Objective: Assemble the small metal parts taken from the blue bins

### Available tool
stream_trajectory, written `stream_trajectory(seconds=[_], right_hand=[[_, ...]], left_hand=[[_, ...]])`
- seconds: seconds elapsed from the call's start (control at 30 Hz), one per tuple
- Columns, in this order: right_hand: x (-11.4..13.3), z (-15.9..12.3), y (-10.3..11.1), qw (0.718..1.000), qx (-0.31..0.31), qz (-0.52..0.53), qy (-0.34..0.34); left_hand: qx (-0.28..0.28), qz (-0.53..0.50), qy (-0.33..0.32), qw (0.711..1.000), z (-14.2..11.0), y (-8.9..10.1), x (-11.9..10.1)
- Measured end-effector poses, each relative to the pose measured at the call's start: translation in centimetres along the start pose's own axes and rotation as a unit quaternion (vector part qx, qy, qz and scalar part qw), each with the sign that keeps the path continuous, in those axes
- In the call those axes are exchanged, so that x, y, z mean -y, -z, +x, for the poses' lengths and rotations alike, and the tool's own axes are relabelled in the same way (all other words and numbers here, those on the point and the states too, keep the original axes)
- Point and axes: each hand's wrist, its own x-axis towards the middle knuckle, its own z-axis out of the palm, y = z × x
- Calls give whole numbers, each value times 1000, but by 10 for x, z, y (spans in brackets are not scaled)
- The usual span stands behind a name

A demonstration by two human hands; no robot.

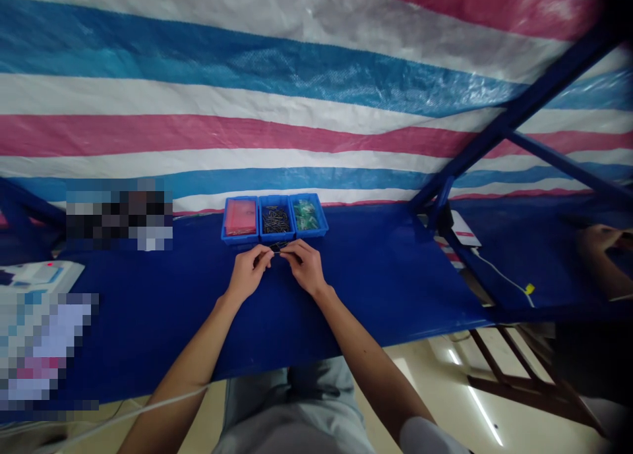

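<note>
My left hand (250, 269) and my right hand (305, 267) meet over the blue table, just in front of three small blue bins. Thumb and fingers of each are pinched together. A thin, pale sliver (277, 253) spans the gap between the fingertips, too small to name. Right behind the fingertips lie a few dark, thin pieces (279, 244), partly hidden by the fingers. The left bin (240, 239) holds flat red pieces (240, 217). Dark screw-like pieces (275, 219) fill the middle bin (277, 236). Small green pieces (306, 214) lie in the right bin (312, 232).
The blue table (386, 276) runs up to a striped tarp (297, 131). Blue frame bars (465, 138) slant at the right. A white device (465, 228) with a cable lies there, near another person's hand (601, 236). A white box (39, 276) stands at left.
</note>
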Motion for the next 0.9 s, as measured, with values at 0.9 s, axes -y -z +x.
stream_trajectory(seconds=[0.9], right_hand=[[6,2,5,998,-66,-6,-17]], left_hand=[[-24,-33,7,999,0,1,0]])
